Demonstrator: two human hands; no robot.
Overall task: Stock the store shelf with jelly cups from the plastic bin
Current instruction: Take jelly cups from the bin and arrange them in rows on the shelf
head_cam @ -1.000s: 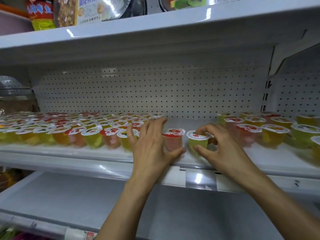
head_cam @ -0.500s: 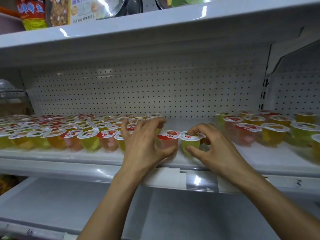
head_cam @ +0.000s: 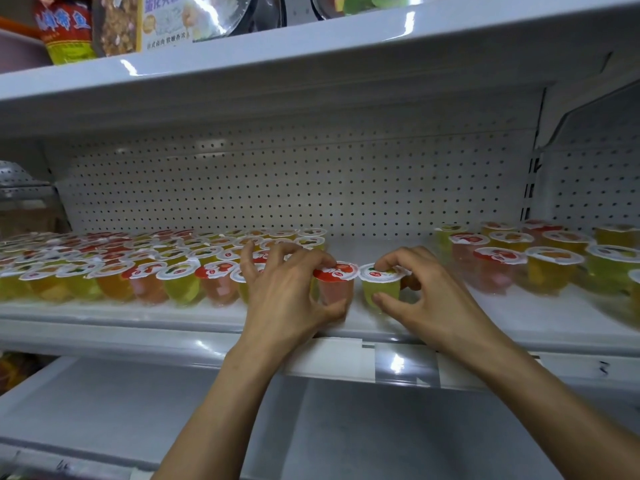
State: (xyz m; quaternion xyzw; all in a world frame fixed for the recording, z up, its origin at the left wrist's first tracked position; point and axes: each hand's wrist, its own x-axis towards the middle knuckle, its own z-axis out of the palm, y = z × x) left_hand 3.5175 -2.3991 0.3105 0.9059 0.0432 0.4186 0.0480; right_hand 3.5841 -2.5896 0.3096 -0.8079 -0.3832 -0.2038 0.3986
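At 6 o'clock a lower shelf (head_cam: 104,403) lies bare beneath the price rail (head_cam: 346,362). Just past the rail, at centre, two hands work side by side: the left hand (head_cam: 284,306) grips one pink jelly cup (head_cam: 334,285), and the right hand (head_cam: 429,303) pinches one green jelly cup (head_cam: 381,289). Both cups stand upright near the front edge of the shelf (head_cam: 519,320), lids almost touching. Behind them bare shelf runs back to the pegboard (head_cam: 294,185) at 12 o'clock. A packed block of cups (head_cam: 138,268), too blurred to count, hems the gap at 9 o'clock; a loose cluster (head_cam: 540,258) of roughly ten does so at 3 o'clock. Snack packets (head_cam: 65,29) sit on the upper shelf (head_cam: 311,53).
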